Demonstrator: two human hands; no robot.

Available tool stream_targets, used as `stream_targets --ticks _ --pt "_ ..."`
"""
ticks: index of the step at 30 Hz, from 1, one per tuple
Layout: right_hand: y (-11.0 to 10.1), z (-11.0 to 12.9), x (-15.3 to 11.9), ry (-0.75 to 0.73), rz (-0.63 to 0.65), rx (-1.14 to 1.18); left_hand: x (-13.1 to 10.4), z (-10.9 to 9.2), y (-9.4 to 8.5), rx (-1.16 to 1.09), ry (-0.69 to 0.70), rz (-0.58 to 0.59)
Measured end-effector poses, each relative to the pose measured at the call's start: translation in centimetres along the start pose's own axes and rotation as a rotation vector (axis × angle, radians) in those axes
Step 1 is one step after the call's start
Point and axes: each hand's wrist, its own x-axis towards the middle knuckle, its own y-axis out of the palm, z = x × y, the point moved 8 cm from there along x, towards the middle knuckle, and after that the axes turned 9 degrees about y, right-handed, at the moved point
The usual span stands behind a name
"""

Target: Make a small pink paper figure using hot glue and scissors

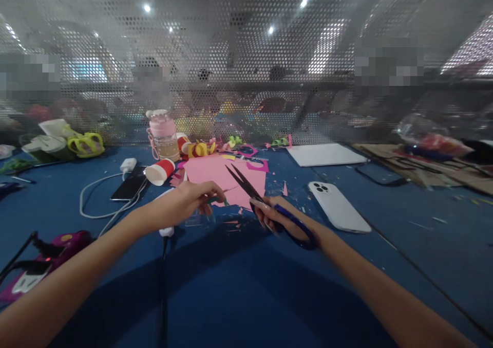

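My right hand [274,212] grips a pair of scissors [246,184] with dark blades and blue handles. The blades point up and to the left, slightly parted, over a stack of pink paper [210,170]. To their left, my left hand [200,196] hovers at the front edge of that paper with fingers curled together. A thin reddish sliver shows beside its fingertips, but I cannot tell whether they hold it. Small pink paper scraps [233,224] lie on the blue table between the hands.
A white phone [339,207] lies right of my hands, with a white sheet [325,154] behind it. Leftward are a red-and-white paper cup [159,172], a pink-lidded bottle [164,134], a black phone [130,184] with its cable, and a purple power strip [57,258]. Perforated metal mesh [239,55] stands behind.
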Motion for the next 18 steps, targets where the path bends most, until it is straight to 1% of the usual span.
stream_targets --ticks 2,4,7,12,18 --pt "0.1 -0.1 0.0 0.005 0.019 0.016 -0.1 -0.7 -0.4 0.173 0.046 0.022" --pt "0.2 0.0 -0.1 -0.022 0.044 -0.018 -0.2 -1.4 -0.8 0.34 0.117 0.026" --pt "0.3 0.2 -0.3 -0.051 0.077 -0.056 -0.6 -1.8 -1.0 0.526 0.2 0.041" --pt "0.2 0.6 -0.3 -0.043 0.06 -0.138 -0.9 -1.4 -1.0 0.61 0.205 0.071" --pt "0.4 0.8 -0.2 -0.064 0.062 -0.215 -0.9 -2.0 -0.9 0.691 0.213 0.079"
